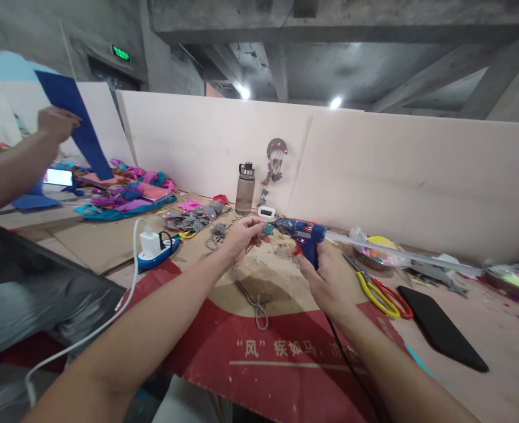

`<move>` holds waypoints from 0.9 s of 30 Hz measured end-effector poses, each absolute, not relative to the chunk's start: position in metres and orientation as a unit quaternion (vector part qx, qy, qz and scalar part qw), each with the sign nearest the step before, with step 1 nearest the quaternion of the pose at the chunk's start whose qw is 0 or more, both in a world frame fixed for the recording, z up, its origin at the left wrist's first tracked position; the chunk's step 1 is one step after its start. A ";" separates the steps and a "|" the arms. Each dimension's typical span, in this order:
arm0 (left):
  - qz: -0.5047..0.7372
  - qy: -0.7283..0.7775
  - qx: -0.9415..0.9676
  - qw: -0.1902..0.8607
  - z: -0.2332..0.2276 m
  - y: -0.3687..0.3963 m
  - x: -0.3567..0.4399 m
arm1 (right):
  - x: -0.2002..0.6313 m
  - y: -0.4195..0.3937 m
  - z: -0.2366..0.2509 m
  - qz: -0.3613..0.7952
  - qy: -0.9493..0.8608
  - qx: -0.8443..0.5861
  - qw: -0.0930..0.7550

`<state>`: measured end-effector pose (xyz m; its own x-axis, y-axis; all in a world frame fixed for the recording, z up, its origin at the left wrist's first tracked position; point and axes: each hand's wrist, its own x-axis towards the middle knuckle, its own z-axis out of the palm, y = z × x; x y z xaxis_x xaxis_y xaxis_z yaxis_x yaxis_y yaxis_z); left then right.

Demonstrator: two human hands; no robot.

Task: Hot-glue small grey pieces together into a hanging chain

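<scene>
While the right hand (330, 281) grips a blue plastic glue gun (301, 234), the left hand (242, 235) pinches a small teal piece (268, 230) at its nozzle — yellow-handled scissors (376, 291) just right, grey cord (248, 296) below.

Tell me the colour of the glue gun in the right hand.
Blue, with a small red light on its side; the glue gun in the right hand shows in the head view.

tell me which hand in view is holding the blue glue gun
The person's own right hand grips the blue glue gun; the left hand pinches a small piece at its nozzle.
</scene>
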<state>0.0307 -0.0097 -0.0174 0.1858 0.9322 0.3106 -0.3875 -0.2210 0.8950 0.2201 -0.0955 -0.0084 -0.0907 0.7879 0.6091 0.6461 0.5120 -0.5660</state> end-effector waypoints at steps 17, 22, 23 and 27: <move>0.579 0.265 0.530 0.560 -0.017 -0.009 0.030 | 0.222 -0.092 -0.014 0.060 -0.749 -0.481 0.453; 0.577 0.269 0.531 0.560 -0.018 -0.008 0.031 | 0.221 -0.093 -0.013 0.056 -0.751 -0.473 0.458; 0.577 0.269 0.531 0.560 -0.018 -0.008 0.031 | 0.221 -0.092 -0.014 0.054 -0.752 -0.471 0.459; 0.576 0.273 0.533 0.556 -0.017 -0.009 0.031 | 0.221 -0.091 -0.014 0.039 -0.753 -0.468 0.461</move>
